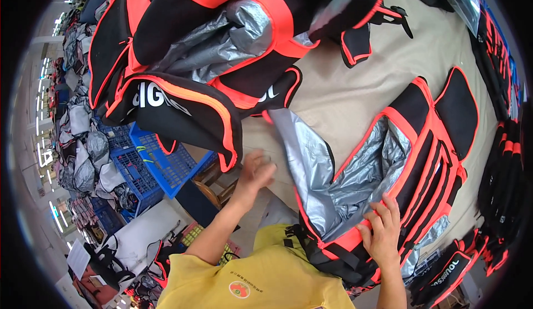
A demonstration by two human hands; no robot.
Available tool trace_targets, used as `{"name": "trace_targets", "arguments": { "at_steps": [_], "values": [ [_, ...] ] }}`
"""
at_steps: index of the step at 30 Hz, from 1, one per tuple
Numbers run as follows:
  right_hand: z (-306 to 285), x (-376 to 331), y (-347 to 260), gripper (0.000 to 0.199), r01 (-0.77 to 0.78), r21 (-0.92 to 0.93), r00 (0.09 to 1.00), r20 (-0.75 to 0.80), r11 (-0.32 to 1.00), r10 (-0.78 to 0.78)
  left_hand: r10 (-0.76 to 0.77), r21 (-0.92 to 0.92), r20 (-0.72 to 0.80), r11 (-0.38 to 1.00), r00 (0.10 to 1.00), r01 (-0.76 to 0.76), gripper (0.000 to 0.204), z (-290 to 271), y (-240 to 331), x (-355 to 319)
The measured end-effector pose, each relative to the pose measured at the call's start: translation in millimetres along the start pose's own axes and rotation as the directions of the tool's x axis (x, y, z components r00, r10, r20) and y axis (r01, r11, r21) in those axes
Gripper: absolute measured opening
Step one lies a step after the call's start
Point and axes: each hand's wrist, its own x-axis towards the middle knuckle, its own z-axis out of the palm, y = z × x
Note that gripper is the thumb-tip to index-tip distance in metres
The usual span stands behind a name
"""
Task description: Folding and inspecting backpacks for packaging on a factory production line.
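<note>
Pressing down on the near orange rim, the right hand [382, 232] is resting with fingers spread on the open cooler bag [388, 181], gripping nothing. This black bag is lying on the beige table [344, 92], silver lining showing, seemingly not yet finished. The left hand [254, 171] is reaching, loosely open and empty, toward the far pile of bags [194, 48].

Beige desk [355, 92] surface fills the upper right — cloth-like, matte. Blue plastic crates [150, 162] stand on the floor at left, beside a wooden chair [214, 189]. Rows of ceiling strip lights [41, 114] run along the far left rim — bright, white. Floor pale grey.
</note>
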Motion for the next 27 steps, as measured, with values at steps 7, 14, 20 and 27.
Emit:
{"name": "trace_targets", "arguments": {
  "at_steps": [7, 14, 20, 27],
  "values": [
    [10, 3, -4, 0.035, -0.011, -0.033, 1.000, -0.008, 0.999, 0.011, 0.179, -0.100, 0.149, 0.981, 0.972, -0.165, 0.069, 101, 19, 55],
    [14, 1, -2, 0.034, -0.039, 0.002, 0.999, -0.023, 0.999, 0.039, 0.279, 0.498, 0.000, 0.833, 0.960, -0.242, 0.042, 118, 5, 29],
    [26, 5, 3, 0.034, -0.059, 0.034, 0.997, -0.045, 0.998, 0.060, 0.506, 0.837, -0.053, 0.493, 0.861, -0.238, 0.019, 50, -41, 52],
    [31, 5, 5, 0.034, -0.048, 0.077, 0.998, -0.027, 0.996, 0.050, 0.504, 0.765, -0.121, 0.596, 0.855, -0.243, 0.020, 41, -54, 56]
  ]
}}
